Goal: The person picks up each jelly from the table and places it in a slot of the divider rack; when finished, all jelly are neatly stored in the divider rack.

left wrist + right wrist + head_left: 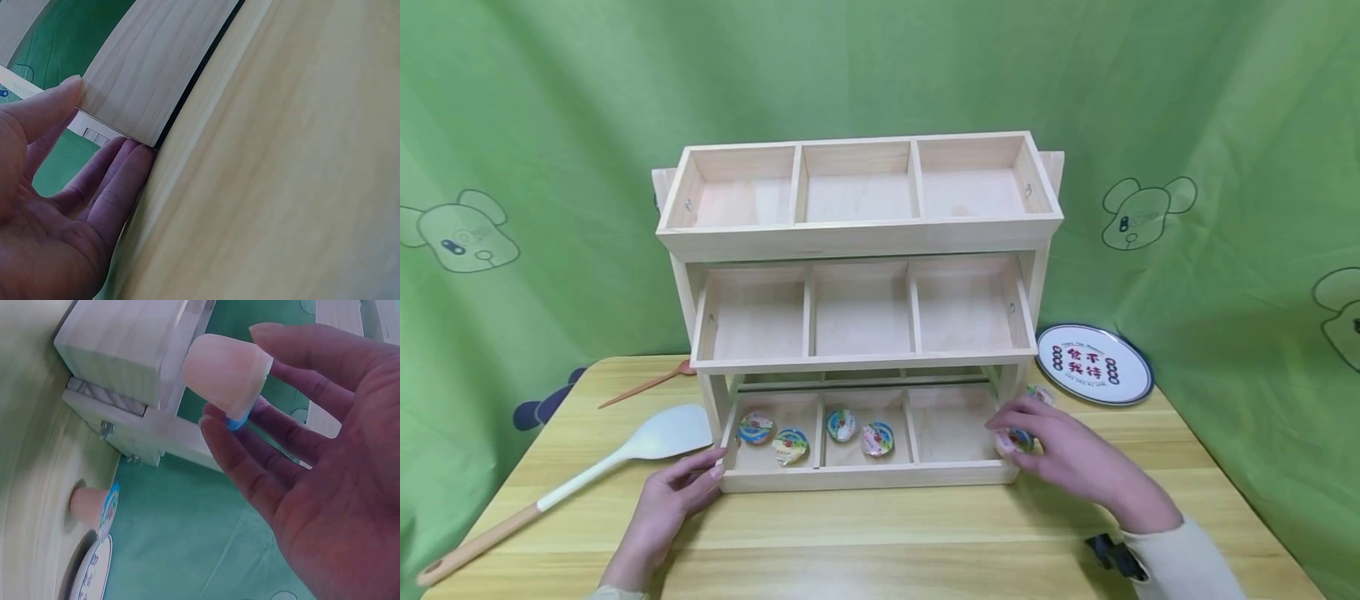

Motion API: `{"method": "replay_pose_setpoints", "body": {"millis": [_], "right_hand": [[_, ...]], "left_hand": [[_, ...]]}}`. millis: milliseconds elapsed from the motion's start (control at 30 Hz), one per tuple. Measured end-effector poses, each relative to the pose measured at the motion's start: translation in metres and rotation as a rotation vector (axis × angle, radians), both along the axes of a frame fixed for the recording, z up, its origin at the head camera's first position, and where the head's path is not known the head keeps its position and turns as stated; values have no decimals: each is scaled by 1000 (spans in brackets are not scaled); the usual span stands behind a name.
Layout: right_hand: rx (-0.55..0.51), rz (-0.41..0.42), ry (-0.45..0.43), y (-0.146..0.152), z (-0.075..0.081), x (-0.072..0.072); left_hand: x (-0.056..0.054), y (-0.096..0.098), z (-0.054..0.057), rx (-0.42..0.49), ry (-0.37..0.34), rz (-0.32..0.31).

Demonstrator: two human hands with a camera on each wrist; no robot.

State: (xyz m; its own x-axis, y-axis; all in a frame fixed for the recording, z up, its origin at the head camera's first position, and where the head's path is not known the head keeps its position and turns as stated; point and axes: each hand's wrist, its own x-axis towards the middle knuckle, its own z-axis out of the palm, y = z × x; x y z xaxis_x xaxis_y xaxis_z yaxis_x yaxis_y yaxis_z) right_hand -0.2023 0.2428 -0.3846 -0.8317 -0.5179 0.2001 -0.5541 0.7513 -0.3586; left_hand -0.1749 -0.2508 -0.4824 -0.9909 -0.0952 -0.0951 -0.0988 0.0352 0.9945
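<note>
A three-tier wooden rack (857, 242) stands on the table, each tier split into three compartments. My left hand (670, 496) grips the front left corner of its bottom tray, thumb and fingertips against the end of the front panel. At the tray's right end, my right hand (1063, 454) pinches a jelly cup (222, 372) between thumb and fingers. This pale pink cup with a blue-edged lid is tilted, overlapping the right compartment's edge in the head view. Two jelly cups (756, 427) lie in the left compartment and two jelly cups (877, 439) in the middle one.
Another jelly cup (90, 507) stands on the table right of the rack, near a white oval plate (1093, 364) with a blue rim. At left lie a white spatula (666, 433) with a wooden handle and a reddish-brown spoon (651, 385). Green curtain (865, 67) hangs behind.
</note>
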Motion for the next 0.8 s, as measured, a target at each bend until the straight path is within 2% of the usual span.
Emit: {"method": "replay_pose_setpoints", "body": {"millis": [467,800], "right_hand": [[-23,33,-55,-17,-8,-12],[-4,25,-35,-30,-12,-23]], "left_hand": [[0,0,-1,0,4,-7],[-1,-1,0,-1,-7,-1]]}}
